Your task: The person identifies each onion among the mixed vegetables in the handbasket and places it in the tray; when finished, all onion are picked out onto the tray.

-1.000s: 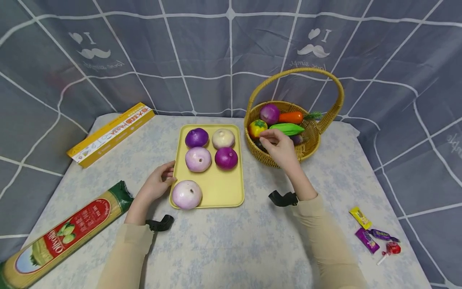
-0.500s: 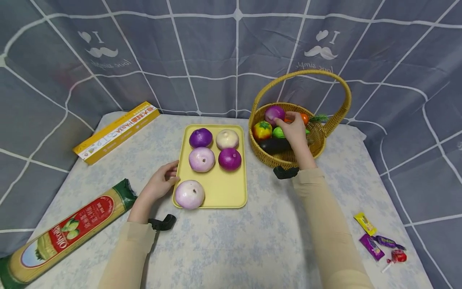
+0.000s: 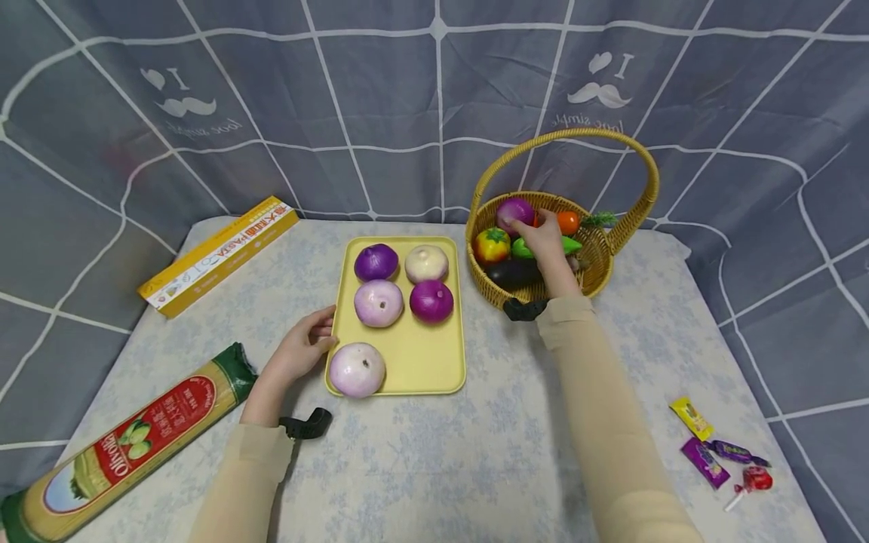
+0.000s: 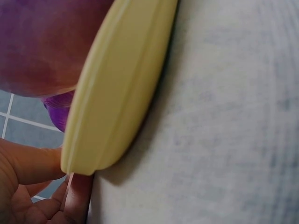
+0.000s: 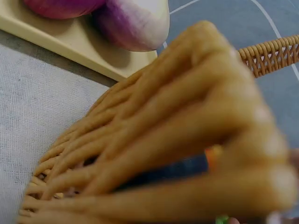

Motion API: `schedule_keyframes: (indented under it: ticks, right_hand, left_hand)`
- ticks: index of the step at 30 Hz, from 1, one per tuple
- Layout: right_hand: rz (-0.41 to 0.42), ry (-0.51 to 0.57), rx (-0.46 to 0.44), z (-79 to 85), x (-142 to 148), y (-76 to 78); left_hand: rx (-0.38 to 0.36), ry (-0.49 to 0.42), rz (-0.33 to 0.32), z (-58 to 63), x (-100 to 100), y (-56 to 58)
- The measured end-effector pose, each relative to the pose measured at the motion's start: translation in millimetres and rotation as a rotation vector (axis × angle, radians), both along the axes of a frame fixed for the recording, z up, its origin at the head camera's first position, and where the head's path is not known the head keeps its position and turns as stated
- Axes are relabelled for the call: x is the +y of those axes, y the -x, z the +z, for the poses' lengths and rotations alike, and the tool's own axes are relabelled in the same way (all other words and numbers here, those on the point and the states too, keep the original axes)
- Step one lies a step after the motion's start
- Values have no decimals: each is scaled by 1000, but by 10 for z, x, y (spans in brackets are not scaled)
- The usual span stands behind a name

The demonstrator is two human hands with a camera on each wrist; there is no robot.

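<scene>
My left hand point(image 3: 299, 348) holds the left edge of a yellow tray point(image 3: 421, 362); its thumb point(image 4: 39, 164) lies against the rim in the left wrist view. On the tray are several onions, among them a pale purple onion point(image 3: 357, 369) near the front corner and a white onion point(image 3: 426, 263) at the back. My right hand point(image 3: 548, 245) reaches into a wicker basket point(image 3: 483, 285), its thumb and fingers on a purple onion point(image 3: 514, 210). Around that hand lie a yellow-red tomato-like vegetable point(image 3: 492, 246), a dark eggplant point(image 3: 511, 273), a green vegetable point(image 3: 570, 245) and a carrot point(image 3: 567, 222).
The basket's tall handle point(image 3: 570, 133) arches over its contents. At left lie a pasta box point(image 3: 220, 256) and a long spaghetti pack point(image 3: 129, 445). Wrapped candies point(image 3: 706, 461) and a red lollipop point(image 3: 756, 477) lie at right. A grey-blue curtain point(image 3: 380, 83) hangs behind the table.
My right hand has moved from above the basket's front to the purple onion at its back left, uncovering the eggplant. The left hand stays at the tray edge.
</scene>
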State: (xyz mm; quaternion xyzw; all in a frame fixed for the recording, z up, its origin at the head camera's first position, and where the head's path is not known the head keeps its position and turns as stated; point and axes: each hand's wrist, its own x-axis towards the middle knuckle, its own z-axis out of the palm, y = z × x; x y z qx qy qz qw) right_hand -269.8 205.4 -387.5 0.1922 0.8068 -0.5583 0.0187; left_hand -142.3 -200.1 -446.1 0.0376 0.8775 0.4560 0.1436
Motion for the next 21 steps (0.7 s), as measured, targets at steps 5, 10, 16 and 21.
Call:
schedule_keyframes:
  ticks: [5,10,16,21]
  right_hand:
    - [19,-16,-7,-34,-13,30]
    - [24,-53,7,-64,-60,69]
    - [16,-223,58,-133,-129,81]
    - [-2,-290,120,-179,-154,63]
  left_hand:
    - [-9,-9,4,-13,3,-1]
    - [-13,-10,9,-1,-4,0]
    - [-13,-8,14,-8,-6,-2]
    - [-20,-5,15,-29,-3,7]
